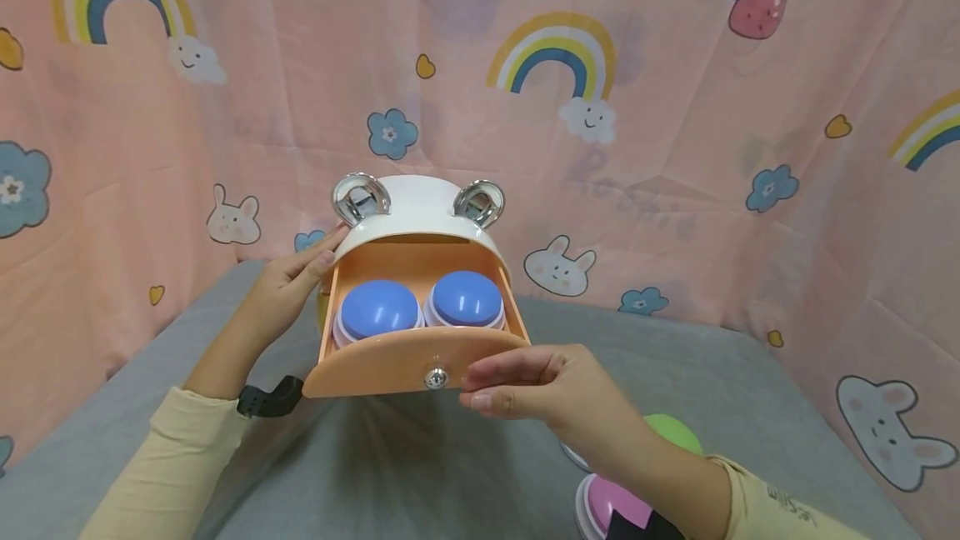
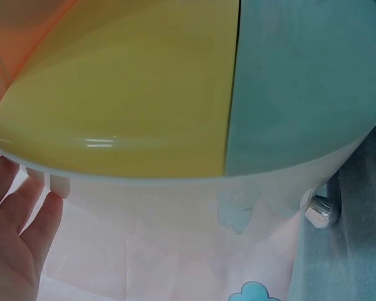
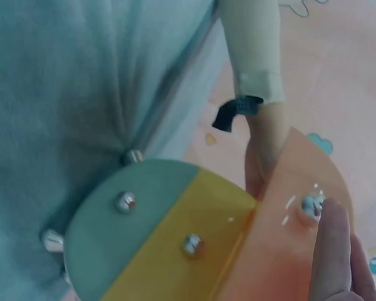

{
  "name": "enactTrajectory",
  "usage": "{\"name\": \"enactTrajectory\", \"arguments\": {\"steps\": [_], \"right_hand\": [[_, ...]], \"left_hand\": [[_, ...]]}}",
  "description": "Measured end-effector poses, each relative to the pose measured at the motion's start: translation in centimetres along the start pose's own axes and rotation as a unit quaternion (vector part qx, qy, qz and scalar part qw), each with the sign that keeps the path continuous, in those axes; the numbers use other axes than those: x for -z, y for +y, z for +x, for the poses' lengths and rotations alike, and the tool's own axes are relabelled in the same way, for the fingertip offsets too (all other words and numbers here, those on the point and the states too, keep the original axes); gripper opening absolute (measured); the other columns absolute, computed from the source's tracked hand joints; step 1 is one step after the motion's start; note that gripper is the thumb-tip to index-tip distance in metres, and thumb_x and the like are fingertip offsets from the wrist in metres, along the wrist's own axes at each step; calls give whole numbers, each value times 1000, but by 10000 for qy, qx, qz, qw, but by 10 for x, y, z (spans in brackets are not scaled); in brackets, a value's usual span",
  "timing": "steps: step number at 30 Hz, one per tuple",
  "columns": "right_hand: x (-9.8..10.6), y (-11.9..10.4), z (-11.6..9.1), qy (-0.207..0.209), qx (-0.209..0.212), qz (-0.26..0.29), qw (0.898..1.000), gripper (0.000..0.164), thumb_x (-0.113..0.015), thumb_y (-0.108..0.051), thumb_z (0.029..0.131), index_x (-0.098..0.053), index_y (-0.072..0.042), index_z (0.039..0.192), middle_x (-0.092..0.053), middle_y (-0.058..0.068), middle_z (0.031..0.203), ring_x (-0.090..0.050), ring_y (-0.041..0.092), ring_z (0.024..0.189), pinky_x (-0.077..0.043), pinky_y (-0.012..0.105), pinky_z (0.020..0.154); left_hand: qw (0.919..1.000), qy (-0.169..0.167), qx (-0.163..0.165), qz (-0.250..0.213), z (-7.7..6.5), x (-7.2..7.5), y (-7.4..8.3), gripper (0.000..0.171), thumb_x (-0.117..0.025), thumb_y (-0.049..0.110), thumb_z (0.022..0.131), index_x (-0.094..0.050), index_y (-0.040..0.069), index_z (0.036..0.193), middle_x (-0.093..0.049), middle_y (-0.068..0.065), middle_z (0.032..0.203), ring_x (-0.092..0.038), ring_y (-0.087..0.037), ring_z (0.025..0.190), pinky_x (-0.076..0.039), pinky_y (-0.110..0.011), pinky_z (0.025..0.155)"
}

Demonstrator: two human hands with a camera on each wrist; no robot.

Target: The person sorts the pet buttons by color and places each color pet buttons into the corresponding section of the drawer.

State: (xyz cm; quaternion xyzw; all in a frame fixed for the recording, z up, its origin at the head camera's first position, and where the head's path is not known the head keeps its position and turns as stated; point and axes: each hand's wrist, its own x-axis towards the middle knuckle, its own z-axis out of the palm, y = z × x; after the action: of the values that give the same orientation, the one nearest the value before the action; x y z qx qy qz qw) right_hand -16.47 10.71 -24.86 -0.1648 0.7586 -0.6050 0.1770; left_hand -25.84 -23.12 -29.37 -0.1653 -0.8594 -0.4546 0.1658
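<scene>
A rounded cabinet with a white shell (image 1: 420, 202) and two silver rings on top faces me. Its orange top drawer (image 1: 375, 365) is pulled out, with two round blue-topped pieces (image 1: 381, 308) inside. Below it, the right wrist view shows a yellow drawer (image 3: 169, 251) and a green drawer (image 3: 113, 232), both closed. My left hand (image 1: 281, 294) rests its extended fingers against the cabinet's left side. Beside the drawer's silver knob (image 1: 436, 378) is my right hand (image 1: 555, 382), thumb and fingers apart, with nothing seen between them.
A pink-topped round piece (image 1: 617, 502) and a green-topped one (image 1: 675, 432) sit at the lower right, partly hidden by my right forearm. Grey cloth (image 1: 420, 473) covers the table. A pink patterned curtain (image 1: 675, 190) hangs behind it.
</scene>
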Motion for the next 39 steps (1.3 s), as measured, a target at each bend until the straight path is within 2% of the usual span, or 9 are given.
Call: {"name": "enactTrajectory", "arguments": {"steps": [6,12,18,30,39], "right_hand": [[-4,15,2,-442,-5,538,9976,45,-77,-22,88,-66,7,122,-76,16,108,-75,23,98,-61,41,89],[-9,21,6,-381,-325,663,9965,47,-78,-25,87,-68,5,121,-77,15,105,-75,24,98,-61,45,88],[-11,24,9,-367,-479,635,9962,46,-77,-27,87,-68,4,121,-76,14,107,-75,25,100,-61,45,89],[-18,30,13,-493,-535,869,9936,45,-74,-26,90,-67,5,121,-77,13,106,-76,21,97,-61,40,87],[-21,30,14,-685,-439,1070,9909,42,-69,-25,94,-66,7,121,-76,14,108,-75,21,99,-61,39,87]], "left_hand": [[10000,-43,33,37,0,0,1,48,-42,39,107,-40,27,153,-36,2,160,-29,-31,151,-31,-62,117],[10000,-29,27,50,-1,-1,1,48,-41,38,107,-40,27,153,-36,1,160,-29,-31,151,-31,-62,117],[10000,-47,34,41,-2,-2,-1,48,-41,39,107,-40,27,153,-35,0,161,-29,-32,151,-31,-63,116],[10000,-1,12,41,-2,-1,-1,48,-42,38,107,-40,25,153,-36,0,160,-29,-32,151,-30,-62,117],[10000,37,-13,24,-1,-1,0,48,-42,38,107,-41,25,153,-36,0,160,-29,-31,151,-30,-62,117]]}}
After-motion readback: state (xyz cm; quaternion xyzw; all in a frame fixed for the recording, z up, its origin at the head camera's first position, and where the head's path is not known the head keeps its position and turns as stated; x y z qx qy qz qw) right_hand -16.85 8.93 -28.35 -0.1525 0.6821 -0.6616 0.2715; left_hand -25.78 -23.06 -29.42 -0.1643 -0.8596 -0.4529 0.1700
